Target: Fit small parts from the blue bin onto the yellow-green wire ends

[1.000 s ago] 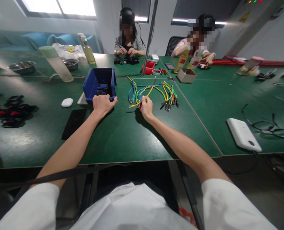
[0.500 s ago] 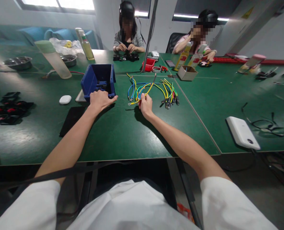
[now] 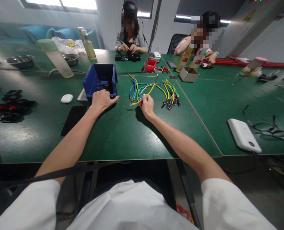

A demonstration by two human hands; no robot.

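Observation:
My left hand (image 3: 103, 99) lies at the front rim of a blue plastic bin (image 3: 88, 83). Its thumb sticks out to the right, apart from the fingers, whose tips are partly hidden over the rim. Small black pieces (image 3: 103, 85) lie inside the bin. Between the closed fingers of my right hand (image 3: 147, 103) is a yellow wire (image 3: 152, 89); a ring terminal shows on a yellow end left of the hand. Blue, yellow and green wires (image 3: 135, 88) lie just behind this hand. To its right is a bundle of wires with black ends (image 3: 172, 95).
A black phone (image 3: 72, 120) and a white case (image 3: 67, 98) lie left of my left arm. Black and red parts (image 3: 11, 107) are farther left. A white power bank (image 3: 243, 134) and glasses (image 3: 271, 128) lie right. Across the table (image 3: 122, 140) sit two people, near bottles and a cardboard box (image 3: 189, 74).
The whole view has shifted slightly, with things appearing a little farther right. Both hands keep their places at the bin and the wire.

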